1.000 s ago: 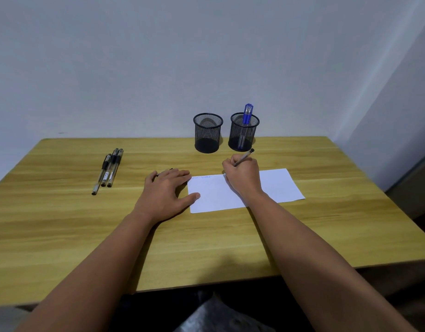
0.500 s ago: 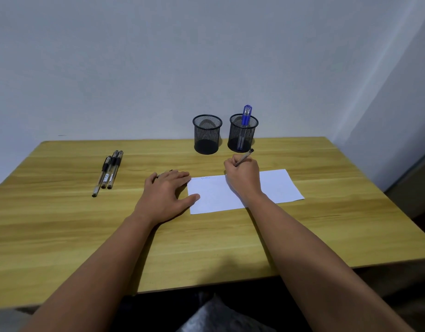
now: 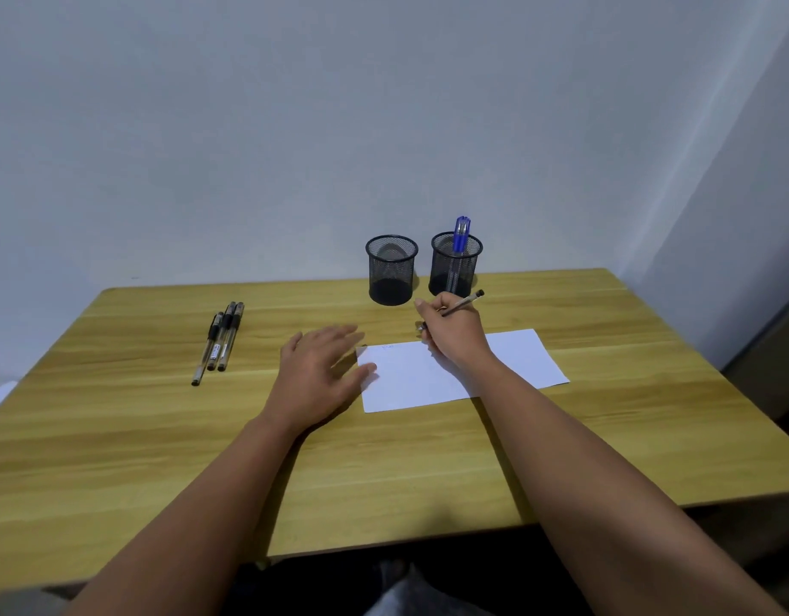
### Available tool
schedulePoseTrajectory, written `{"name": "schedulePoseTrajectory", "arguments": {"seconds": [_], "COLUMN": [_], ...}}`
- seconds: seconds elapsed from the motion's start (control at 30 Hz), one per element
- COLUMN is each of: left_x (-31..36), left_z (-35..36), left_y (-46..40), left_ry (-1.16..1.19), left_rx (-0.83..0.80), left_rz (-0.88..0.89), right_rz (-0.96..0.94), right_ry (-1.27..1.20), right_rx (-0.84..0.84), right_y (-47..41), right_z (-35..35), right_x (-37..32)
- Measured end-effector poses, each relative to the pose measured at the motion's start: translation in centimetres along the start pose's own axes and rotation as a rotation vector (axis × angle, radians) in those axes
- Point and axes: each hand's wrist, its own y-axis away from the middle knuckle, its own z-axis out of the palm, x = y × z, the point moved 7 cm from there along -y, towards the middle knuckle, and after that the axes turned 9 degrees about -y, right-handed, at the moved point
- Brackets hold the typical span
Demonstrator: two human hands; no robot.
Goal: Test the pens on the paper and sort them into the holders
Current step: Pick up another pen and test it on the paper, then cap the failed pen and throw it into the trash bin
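We take the sheet of paper (image 3: 464,371) as our landmark, lying flat on the wooden tabletop (image 3: 117,437). Our right hand (image 3: 455,331) sits over its far edge, fingers clenched around a dark pen (image 3: 463,302) in a writing grip, the back end slanting up and away toward the holders; we judge this hold suits scribbling a test mark. The tip is hidden behind the knuckles, so we cannot tell whether it touches the sheet or hangs just past the edge. Our left hand (image 3: 321,371) lies at the paper's left edge, fingers released and spread, thumb touching the sheet's border, probably to pin it against sliding, though the fingers look blurred and whether the palm bears down is unclear. A faint bluish scribble (image 3: 388,347) shows near the paper's far left corner, too small to read. Beyond the paper stand two black mesh holders: the left holder (image 3: 391,271) appears empty, while the right holder (image 3: 456,264) contains a blue-capped pen (image 3: 461,233) upright, which suggests sorting by result or colour. Well to the left of the paper three untested pens (image 3: 221,340) lie side by side, near each other for easy picking. Both forearms run out of view at the bottom.
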Motion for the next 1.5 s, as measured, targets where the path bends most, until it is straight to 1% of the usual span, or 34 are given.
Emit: {"name": "schedulePoseTrajectory", "arguments": {"seconds": [0.07,0.1,0.13,0.2,0.27,0.33,0.43,0.5,0.63,0.7,0.8,1.07,1.17,1.27,1.37,1.43,1.5], "left_x": [-1.0,-1.7,-2.5,-4.0,-4.9,-5.2,-5.1,-4.7,-3.1,-1.8,-0.3,3.6,4.7,5.1,5.4,5.3,5.1], "left_z": [-1.6,-2.2,-2.5,-2.4,-1.8,-1.4,-1.7,-1.9,-2.4,-2.9,-3.8,-5.6,-6.2,-7.1,-7.5,-7.6,-7.8], "left_y": [-0.3,-0.5,-0.7,-1.3,-1.6,-1.8,-1.8,-1.8,-1.8,-1.9,-2.1,-2.4,-2.5,-2.9,-3.0,-3.2,-3.4], "left_ry": [0.008,-0.038,-0.102,-0.205,-0.251,-0.279,-0.249,-0.157,0.223,0.312,0.388,0.428,0.474,0.699,0.855,0.905,0.942], "left_rx": [0.155,0.199,0.205,0.118,0.001,-0.048,-0.009,0.008,-0.004,0.002,0.004,0.002,-0.009,0.01,-0.002,0.023,0.078], "left_rz": [-0.046,-0.09,-0.147,-0.279,-0.361,-0.351,-0.33,-0.307,-0.282,-0.264,-0.251,-0.144,-0.136,-0.208,-0.299,-0.35,-0.41], "right_rz": [-0.043,-0.065,-0.089,-0.129,-0.114,-0.049,0.042,0.048,0.039,0.028,0.016,-0.026,0.001,0.117,0.112,0.09,0.093], "right_ry": [-0.054,-0.08,-0.089,-0.078,-0.085,-0.072,-0.025,-0.04,-0.02,-0.056,-0.105,-0.073,-0.103,-0.271,-0.371,-0.376,-0.289], "right_rx": [-0.016,-0.014,-0.006,0.004,-0.001,-0.029,-0.102,-0.133,-0.17,-0.187,-0.184,-0.194,-0.199,-0.203,-0.165,-0.13,-0.146], "right_y": [0.4,0.5,0.7,1.0,1.5,2.0,3.0,3.5,4.4,5.0,5.9,7.5,8.0,8.1,7.8,7.6,7.5], "right_z": [0.5,0.6,0.7,1.0,1.4,1.8,2.2,2.3,2.7,3.0,3.2,2.4,2.2,2.1,1.4,0.9,0.7], "right_x": [-1.5,-2.1,-2.7,-3.5,-3.7,-3.8,-3.7,-3.6,-3.5,-3.9,-4.7,-6.4,-7.0,-7.4,-8.2,-8.5,-8.5]}}
